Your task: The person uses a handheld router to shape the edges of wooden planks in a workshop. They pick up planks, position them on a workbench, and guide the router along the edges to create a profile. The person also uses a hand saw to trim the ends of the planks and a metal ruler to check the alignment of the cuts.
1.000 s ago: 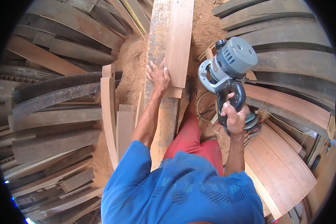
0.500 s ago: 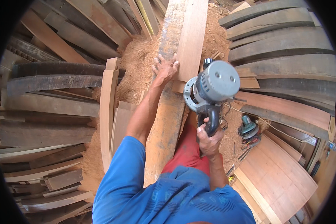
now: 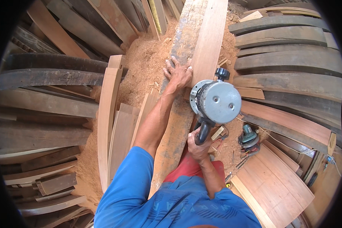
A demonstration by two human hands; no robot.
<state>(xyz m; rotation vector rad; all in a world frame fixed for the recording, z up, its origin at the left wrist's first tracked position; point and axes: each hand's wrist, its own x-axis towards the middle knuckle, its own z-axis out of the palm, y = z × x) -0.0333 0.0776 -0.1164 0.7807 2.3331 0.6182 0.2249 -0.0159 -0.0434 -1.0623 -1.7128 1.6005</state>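
My right hand [image 3: 198,145] is wrapped round the black handle of a router [image 3: 221,102] with a grey round motor housing and a pale perforated base plate. The router sits at the near end of a light reddish wooden board [image 3: 209,41], its base overlapping the board's end in this view; I cannot tell whether they touch. The board lies along a thick, worn wooden beam [image 3: 180,114]. On that beam my left hand [image 3: 178,75] rests with fingers spread, its thumb side against the board's left edge. The router's cutter is hidden.
Sawdust [image 3: 136,64] covers the floor. Cut boards [image 3: 121,133] stand left of the beam, with stacked curved timbers [image 3: 49,102] beyond. More timbers [image 3: 288,60] lie at the right. A green power tool [image 3: 249,135], a cord [image 3: 269,135] and wide panels [image 3: 273,182] are at the lower right.
The router and my right hand have come left and nearer to me, and the router has turned. My left hand stays at the board's edge. The whole view has shifted slightly.
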